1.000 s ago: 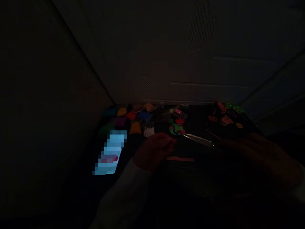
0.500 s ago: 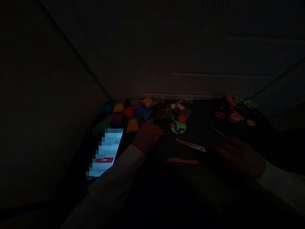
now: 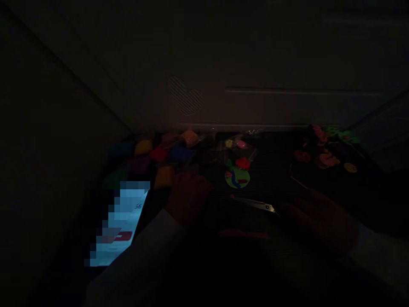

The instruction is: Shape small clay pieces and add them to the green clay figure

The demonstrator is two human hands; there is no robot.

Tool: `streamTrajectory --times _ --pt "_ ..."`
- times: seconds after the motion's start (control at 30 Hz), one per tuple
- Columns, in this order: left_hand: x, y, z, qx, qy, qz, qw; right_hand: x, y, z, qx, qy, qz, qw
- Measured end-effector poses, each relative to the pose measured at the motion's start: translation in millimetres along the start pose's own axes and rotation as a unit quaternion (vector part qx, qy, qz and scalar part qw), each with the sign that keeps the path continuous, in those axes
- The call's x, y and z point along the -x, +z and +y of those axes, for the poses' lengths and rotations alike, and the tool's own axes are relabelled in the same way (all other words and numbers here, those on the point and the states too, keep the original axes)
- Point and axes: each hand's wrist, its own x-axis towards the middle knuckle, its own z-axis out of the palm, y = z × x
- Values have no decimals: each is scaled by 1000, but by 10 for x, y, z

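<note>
In the very dim head view, my left hand (image 3: 190, 197) rests on the dark table beside an orange packet (image 3: 164, 176), its fingers slightly bent, and I see nothing held. My right hand (image 3: 329, 224) lies at the right, fingers stretched toward the scissors (image 3: 255, 203). Their closed blades point left, with a small pink bit at the tip; the dark handles are lost in shadow. Near my right fingers lies a thin pink strip (image 3: 298, 182). A flat pink piece (image 3: 244, 234) sits below the scissors. Above them is a green disc (image 3: 244, 174) with blue, red and brown shapes.
Several coloured packets, among them a blue one (image 3: 180, 154) and a purple one (image 3: 139, 165), line the back left. A lit phone-like screen (image 3: 128, 217) stands left of my forearm. Small coloured figures (image 3: 327, 160) cluster at the back right, before a pale wall (image 3: 277, 106).
The view has shifted closer and tilted slightly, and the picture is darker. The number on the screen went from 55 to 56. Both hands stay about where they were on the table.
</note>
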Motion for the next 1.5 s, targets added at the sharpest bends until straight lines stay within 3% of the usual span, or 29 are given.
streamTrajectory --times 0.3,0.53,0.87,1.5 --pt "23 13 23 -11 -29 21 999 23 -25 46 6 -8 -1 1000" --pt "89 -158 193 68 -36 85 993 -16 -93 31 23 -19 -7 1000" --pt "97 -214 288 230 1 -6 973 4 -63 4 16 -22 -16 1000" --pt "55 -150 260 266 28 -20 963 -4 -84 -22 18 -29 -21 999"
